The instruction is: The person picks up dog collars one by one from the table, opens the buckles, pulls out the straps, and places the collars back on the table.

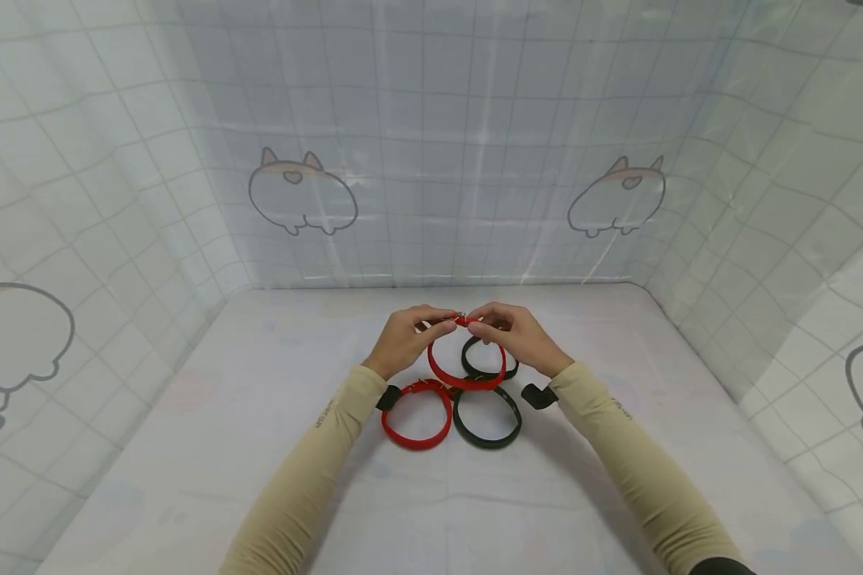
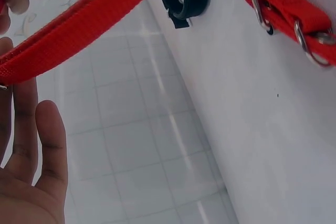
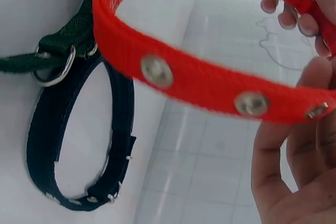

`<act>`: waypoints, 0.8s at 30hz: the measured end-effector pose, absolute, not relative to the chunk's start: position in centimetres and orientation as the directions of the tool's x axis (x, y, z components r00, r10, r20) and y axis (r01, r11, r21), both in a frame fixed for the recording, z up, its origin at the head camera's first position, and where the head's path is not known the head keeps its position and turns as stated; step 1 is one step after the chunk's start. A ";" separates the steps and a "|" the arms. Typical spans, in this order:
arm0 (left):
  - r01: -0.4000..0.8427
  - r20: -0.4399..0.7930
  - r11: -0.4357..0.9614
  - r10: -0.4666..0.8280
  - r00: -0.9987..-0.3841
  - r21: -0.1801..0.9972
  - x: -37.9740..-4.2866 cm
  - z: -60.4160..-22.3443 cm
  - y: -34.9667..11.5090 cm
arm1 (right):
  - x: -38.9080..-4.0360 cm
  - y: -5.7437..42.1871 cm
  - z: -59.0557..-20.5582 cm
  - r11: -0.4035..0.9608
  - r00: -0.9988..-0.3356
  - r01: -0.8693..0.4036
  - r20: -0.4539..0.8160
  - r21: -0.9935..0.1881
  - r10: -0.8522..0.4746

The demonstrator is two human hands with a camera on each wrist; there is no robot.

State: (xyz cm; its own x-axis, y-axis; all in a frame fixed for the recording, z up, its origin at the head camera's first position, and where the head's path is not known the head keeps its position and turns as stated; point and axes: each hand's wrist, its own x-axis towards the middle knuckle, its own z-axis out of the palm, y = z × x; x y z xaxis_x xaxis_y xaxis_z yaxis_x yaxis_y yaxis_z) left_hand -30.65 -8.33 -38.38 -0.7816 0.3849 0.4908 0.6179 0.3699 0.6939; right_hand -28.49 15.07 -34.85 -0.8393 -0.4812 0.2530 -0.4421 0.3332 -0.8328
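Red collar (image 1: 467, 384) first, since it's the thing being handled: it's up in the air between the 2 hands, its loop hanging over the other collars. The left hand (image 1: 403, 335) and the right hand (image 1: 521, 331) are each pinching it with thumb and fingers near the small metal fittings at the top.

Texture-wise, it's a flat, ribbed woven band, a bit fuzzy along the edges and bent into a wide round loop. The right wrist view shows 3 round silver studs (image 3: 157, 71) along the outside.

There are 3 more collars below on the white table (image 1: 180, 479). A second red collar (image 1: 417, 443) lies on the left, same woven stuff, with shiny metal rings (image 2: 310, 45) near its folded strap end. Beside it is a green collar (image 1: 489, 442) with a curved metal ring (image 3: 65, 72). The last is a dark collar (image 1: 467, 363) farther back — looks navy from the right wrist, with little metal bits on the band.

As for writing, the beige sleeves (image 1: 295, 479) have small dark lettering near the cuffs — too small for me to read. The wall (image 1: 460, 255) is shiny with a square grid and 2 cartoon animal rumps (image 1: 304, 196) facing us.
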 end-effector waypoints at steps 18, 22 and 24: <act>0.614 0.498 0.388 0.363 -0.788 0.688 -30.8 -38.4 -8.9 | -30.5 15.8 -37.5 0.405 -0.836 -0.498 0.301 -0.767 -0.459; 0.594 0.491 0.401 0.337 -0.804 0.698 -30.8 -38.3 -9.3 | -30.7 16.2 -37.7 0.405 -0.834 -0.499 0.298 -0.766 -0.465; 0.583 0.484 0.411 0.325 -0.812 0.701 -30.9 -38.3 -9.6 | -30.3 16.3 -37.1 0.382 -0.832 -0.500 0.309 -0.777 -0.462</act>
